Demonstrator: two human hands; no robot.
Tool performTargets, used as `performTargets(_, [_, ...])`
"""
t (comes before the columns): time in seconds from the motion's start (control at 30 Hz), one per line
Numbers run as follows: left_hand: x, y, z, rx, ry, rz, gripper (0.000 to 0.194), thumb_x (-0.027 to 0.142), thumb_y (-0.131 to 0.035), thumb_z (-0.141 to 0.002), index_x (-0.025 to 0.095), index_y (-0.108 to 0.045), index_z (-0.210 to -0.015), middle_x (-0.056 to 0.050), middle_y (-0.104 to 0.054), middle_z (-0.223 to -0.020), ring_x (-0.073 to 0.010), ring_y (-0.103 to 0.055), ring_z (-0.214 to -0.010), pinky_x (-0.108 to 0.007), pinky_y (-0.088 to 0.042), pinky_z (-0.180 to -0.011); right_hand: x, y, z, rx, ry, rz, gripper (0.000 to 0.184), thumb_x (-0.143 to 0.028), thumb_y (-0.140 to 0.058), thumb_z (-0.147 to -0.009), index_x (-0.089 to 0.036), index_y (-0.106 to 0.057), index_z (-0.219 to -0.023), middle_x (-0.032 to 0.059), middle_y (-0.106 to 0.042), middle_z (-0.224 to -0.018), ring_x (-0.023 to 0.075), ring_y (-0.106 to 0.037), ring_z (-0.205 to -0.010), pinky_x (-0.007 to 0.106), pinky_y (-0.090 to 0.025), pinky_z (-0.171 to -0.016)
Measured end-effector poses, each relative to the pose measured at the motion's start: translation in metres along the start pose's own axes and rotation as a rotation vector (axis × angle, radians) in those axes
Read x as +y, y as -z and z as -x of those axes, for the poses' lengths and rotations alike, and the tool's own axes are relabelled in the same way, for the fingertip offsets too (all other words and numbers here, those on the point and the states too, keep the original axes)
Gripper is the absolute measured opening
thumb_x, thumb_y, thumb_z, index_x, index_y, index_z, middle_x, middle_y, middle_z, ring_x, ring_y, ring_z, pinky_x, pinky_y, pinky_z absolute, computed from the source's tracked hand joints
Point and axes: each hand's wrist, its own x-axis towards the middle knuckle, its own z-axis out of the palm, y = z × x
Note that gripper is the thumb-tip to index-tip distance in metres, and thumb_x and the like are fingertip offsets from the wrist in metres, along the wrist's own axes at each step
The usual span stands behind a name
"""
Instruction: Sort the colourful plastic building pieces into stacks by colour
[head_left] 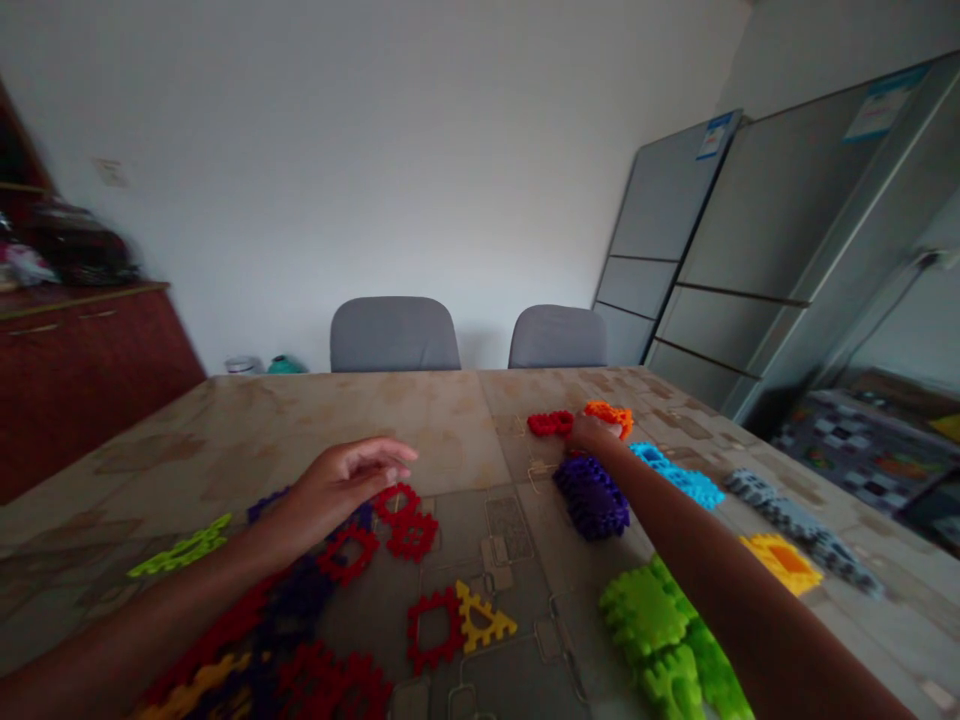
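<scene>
Coloured plastic interlocking toy pieces lie spread over the table. My right hand (592, 435) rests its curled fingers against an orange piece (611, 418), with a red piece (550, 423) just to its left and a stack of purple pieces (591, 497) below the wrist. A light blue row of pieces (679, 477) lies to the right. My left hand (341, 490) hangs open and holds nothing, close above a cluster of red pieces (409, 525). Farther down are a red frame (433, 630) and a yellow triangle (481, 618).
Bright green stacks (660, 625), a grey chain (802, 530) and a yellow-orange piece (782, 563) lie at the right of the mottled table (450, 430). Grey chairs (395, 335) stand beyond it, with steel-grey cabinets (787, 240) right and a dark red sideboard (82, 390) left.
</scene>
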Motion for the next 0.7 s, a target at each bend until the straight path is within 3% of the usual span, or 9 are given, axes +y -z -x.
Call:
performTargets(0.13, [-0.005, 0.009, 0.015, 0.033, 0.065, -0.015, 0.04, 0.056, -0.075, -0.078, 0.022, -0.076, -0.1, -0.008, -0.08, -0.106, -0.0302, -0.075, -0.1, -0.039, -0.058, -0.088, 0.002, 0.001, 0.002, -0.047, -0.045, 0.049, 0.035, -0.035, -0.065, -0.099, -0.019, -0.06, -0.13, 0.01, -0.062, -0.131, 0.0256, -0.065, -0.11, 0.047, -0.056, -0.092])
performTargets(0.37, [-0.014, 0.017, 0.033, 0.054, 0.108, -0.03, 0.05, 0.069, -0.077, -0.071, 0.026, -0.079, -0.096, -0.008, -0.08, -0.107, -0.0313, -0.075, -0.1, -0.04, -0.058, -0.094, 0.01, -0.001, 0.008, -0.029, 0.008, 0.06, 0.037, -0.036, -0.064, -0.099, -0.019, -0.06, -0.131, 0.0102, -0.061, -0.133, 0.0262, -0.064, -0.111, 0.048, -0.056, -0.093])
performTargets(0.7, [-0.035, 0.027, 0.045, 0.063, 0.132, -0.073, 0.049, 0.071, -0.071, -0.079, 0.027, -0.077, -0.101, -0.006, -0.079, -0.11, -0.0294, -0.075, -0.103, -0.034, -0.057, -0.093, 0.009, 0.0, 0.006, -0.026, 0.029, 0.052, 0.038, -0.035, -0.065, -0.099, -0.019, -0.059, -0.132, 0.0103, -0.061, -0.133, 0.0267, -0.064, -0.112, 0.049, -0.055, -0.093])
